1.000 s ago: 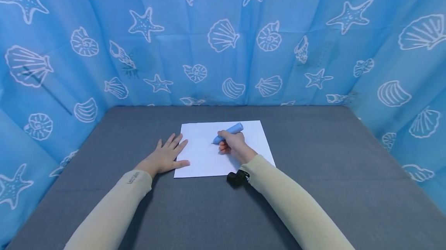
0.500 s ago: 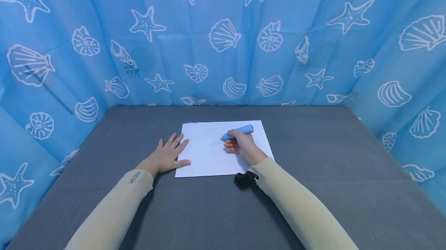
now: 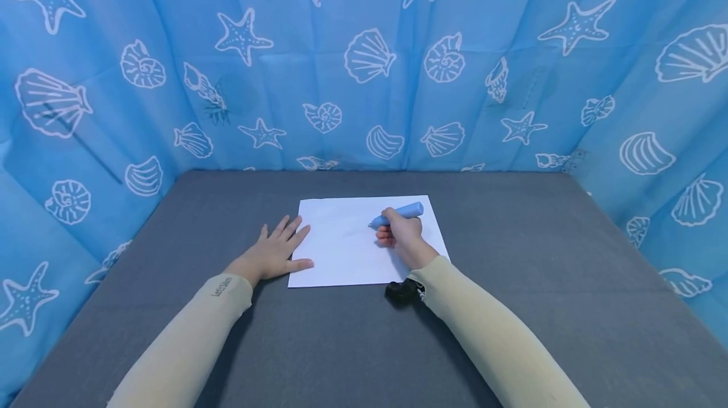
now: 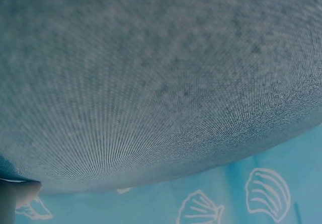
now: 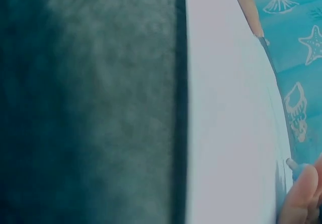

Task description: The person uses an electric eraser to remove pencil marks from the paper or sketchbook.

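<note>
A white sheet of paper (image 3: 335, 263) lies on the grey table. My left hand (image 3: 273, 255) rests flat on its left edge, fingers spread and straight. Over the right half of the sheet, my right hand (image 3: 402, 236) grips a thick blue pen (image 3: 409, 210). The pen leans back to the right, its tip pointing left at the paper; whether the tip touches is too small to tell. Faint marks show near the middle of the sheet. In the right wrist view, the pen's pale tip (image 5: 292, 163) pokes out past the curled fingers (image 5: 302, 189).
Grey cloth (image 3: 318, 345) covers the table all around the paper. A blue curtain (image 3: 318, 79) with white shells and starfish hangs behind and along both sides. A black wrist-worn device (image 3: 402, 293) sits under the right cuff, close to the paper's front edge.
My right hand has slid to the right across the paper with the pen, which now lies at a flatter slant. My left hand has stayed in place on the sheet.
</note>
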Motion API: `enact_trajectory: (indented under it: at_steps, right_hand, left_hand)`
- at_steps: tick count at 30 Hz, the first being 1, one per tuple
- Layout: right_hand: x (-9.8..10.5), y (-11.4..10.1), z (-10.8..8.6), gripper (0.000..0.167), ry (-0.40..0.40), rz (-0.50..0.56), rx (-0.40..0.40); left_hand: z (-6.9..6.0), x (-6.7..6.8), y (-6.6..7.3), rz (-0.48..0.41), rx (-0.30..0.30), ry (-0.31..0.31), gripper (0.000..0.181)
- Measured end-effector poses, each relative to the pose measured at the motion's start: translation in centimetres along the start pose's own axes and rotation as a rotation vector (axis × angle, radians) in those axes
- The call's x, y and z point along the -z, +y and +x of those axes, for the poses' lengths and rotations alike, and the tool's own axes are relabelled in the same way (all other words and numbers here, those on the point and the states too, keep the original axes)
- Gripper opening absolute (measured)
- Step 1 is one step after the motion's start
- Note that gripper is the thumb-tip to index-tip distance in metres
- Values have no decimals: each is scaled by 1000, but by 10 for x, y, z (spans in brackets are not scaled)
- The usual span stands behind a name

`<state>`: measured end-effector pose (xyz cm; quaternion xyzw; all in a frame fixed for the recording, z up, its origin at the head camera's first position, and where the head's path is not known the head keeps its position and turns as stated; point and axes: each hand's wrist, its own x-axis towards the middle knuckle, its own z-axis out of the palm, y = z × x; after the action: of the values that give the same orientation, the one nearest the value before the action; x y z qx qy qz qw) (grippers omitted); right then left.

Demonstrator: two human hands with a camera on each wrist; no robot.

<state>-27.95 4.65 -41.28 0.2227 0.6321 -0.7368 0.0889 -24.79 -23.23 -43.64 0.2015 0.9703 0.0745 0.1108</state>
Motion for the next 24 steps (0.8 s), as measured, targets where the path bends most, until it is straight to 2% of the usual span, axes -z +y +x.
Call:
enact_trajectory:
  at_steps: [6, 14, 18, 24]
  right_hand:
    - [-2, -2, 0, 25, -37, -74, -3]
    - [-17, 2, -4, 23, -76, -131, -6]
    - [-20, 4, -6, 23, -88, -113, -10]
    - [-12, 1, -3, 23, -53, -78, -1]
  left_hand:
    - [1, 0, -2, 3, 1, 4, 93]
    - [1, -2, -2, -3, -4, 4, 98]
    - [1, -1, -1, -1, 7, -5, 98]
    - [0, 1, 1, -3, 13, -5, 96]
